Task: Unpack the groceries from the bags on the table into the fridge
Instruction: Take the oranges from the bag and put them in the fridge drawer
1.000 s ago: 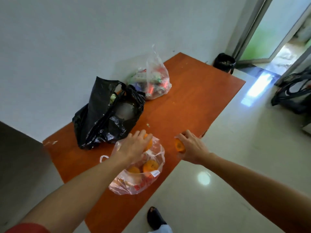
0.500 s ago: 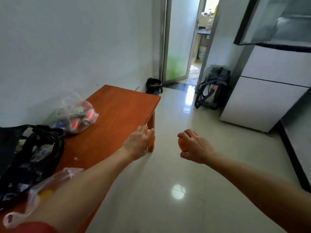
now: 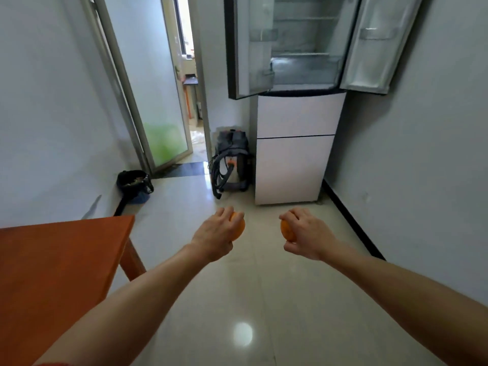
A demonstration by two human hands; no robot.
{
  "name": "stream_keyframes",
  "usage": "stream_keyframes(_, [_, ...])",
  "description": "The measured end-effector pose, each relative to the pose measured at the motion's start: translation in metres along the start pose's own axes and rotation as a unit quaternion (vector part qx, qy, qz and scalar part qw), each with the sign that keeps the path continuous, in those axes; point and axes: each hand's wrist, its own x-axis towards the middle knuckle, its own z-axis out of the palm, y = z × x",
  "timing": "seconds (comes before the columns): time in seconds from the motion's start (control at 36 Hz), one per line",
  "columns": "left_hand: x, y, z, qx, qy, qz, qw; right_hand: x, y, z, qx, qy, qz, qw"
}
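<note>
The shiny pale floor (image 3: 237, 299) runs from near to far, with a white wall on the left and another on the right. At the far end, a bit to the right, stands one tall white fridge (image 3: 295, 159). Its two top doors are swung wide open, the left door (image 3: 250, 48) and the right door (image 3: 380, 43), and the two white fronts below them are closed. One orange-brown table (image 3: 52, 273) fills the near left, and its far corner points toward the middle of the floor. The left arm reaches out just to the right of the table's edge. An open strip of floor runs between the hands and the fridge. Far on the left is one glass door (image 3: 163, 114). One grey machine (image 3: 232, 162) with hoses sits just left of the fridge, and one black bin (image 3: 134, 184) sits by the left wall. Two hands are held out over the floor, side by side but apart. The left hand (image 3: 216, 236) curls its fingers around the left orange (image 3: 238, 227), which peeks out on the hand's right side. The right hand (image 3: 307, 235) curls around the right orange (image 3: 287, 231), which peeks out on its left side. That makes two oranges, one in each hand, both well short of the fridge.
</note>
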Motion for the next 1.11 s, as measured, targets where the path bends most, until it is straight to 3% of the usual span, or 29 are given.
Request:
stream_keyframes(0.53, [0.38, 0.001, 0.006, 0.006, 0.042, 0.163, 0.986, 0.153, 0.264, -0.029, 0.0, 0.061, 0.161, 0.985])
stream_keyframes(0.81, [0.576, 0.018, 0.005, -0.017, 0.058, 0.131, 0.989, 0.281, 0.439, -0.051, -0.005, 0.078, 0.147, 0.986])
stream_keyframes(1.11, [0.738, -0.03, 0.001, -0.021, 0.09, 0.064, 0.994, 0.433, 0.557, -0.074, 0.01, 0.103, 0.088, 0.991])
